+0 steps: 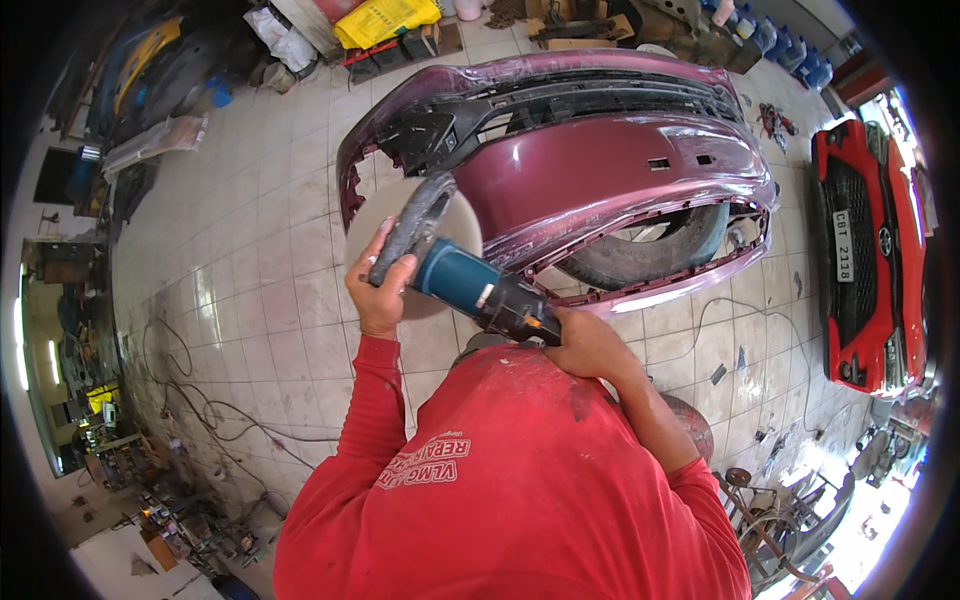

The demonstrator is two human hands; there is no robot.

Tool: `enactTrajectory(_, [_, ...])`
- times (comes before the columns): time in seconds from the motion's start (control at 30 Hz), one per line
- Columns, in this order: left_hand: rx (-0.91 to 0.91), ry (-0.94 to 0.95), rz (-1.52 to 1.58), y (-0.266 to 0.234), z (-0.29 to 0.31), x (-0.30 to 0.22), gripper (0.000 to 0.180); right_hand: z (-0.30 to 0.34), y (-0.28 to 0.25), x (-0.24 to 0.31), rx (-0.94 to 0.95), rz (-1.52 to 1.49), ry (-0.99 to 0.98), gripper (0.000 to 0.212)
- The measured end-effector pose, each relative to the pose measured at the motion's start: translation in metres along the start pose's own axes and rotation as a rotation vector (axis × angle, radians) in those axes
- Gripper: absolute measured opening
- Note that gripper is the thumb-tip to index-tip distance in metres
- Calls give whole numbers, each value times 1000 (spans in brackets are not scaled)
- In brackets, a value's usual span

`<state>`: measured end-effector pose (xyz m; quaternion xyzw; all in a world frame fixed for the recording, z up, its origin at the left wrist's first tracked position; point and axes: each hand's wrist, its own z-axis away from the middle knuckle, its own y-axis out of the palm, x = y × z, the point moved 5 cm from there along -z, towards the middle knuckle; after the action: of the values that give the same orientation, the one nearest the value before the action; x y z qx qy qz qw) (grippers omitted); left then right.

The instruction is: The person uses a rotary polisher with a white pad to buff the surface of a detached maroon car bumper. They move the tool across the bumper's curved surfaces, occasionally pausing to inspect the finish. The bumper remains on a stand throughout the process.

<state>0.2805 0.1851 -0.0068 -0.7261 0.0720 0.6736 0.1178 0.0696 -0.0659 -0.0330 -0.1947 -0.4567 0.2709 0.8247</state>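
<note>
A teal and black polisher (458,277) is in both my hands, held in front of my red shirt. My left hand (378,292) is closed round its dark front loop handle (425,222). The rear end of the tool is gripped by my right hand (594,348); some of those fingers are hidden under it. The wide whitish round pad (465,222) overlaps the left end of a maroon car bumper (590,165) from this angle. Whether pad and bumper touch, I cannot tell. White smears mark the bumper, and a tyre (640,262) shows through its near opening.
A red car front (850,260) with a dark grille stands at the right. Cables (215,410) trail over the tiled floor (240,270) at the left. Boxes and a yellow bag (390,22) sit at the back, and blue bottles (800,55) at the far right.
</note>
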Motion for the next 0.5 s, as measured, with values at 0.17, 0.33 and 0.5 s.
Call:
enactTrajectory(0.17, [-21,19,77,1,-15,-6,59,-4,-16,19,14,9,10,46])
enactTrajectory(0.33, [137,53,97,72,-40,-34,56,18,-52,3,-78,-97,49,48])
enactTrajectory(0.5, [392,156,59,176,-85,-64,51,44,-88,-30,-103,-272,253,39])
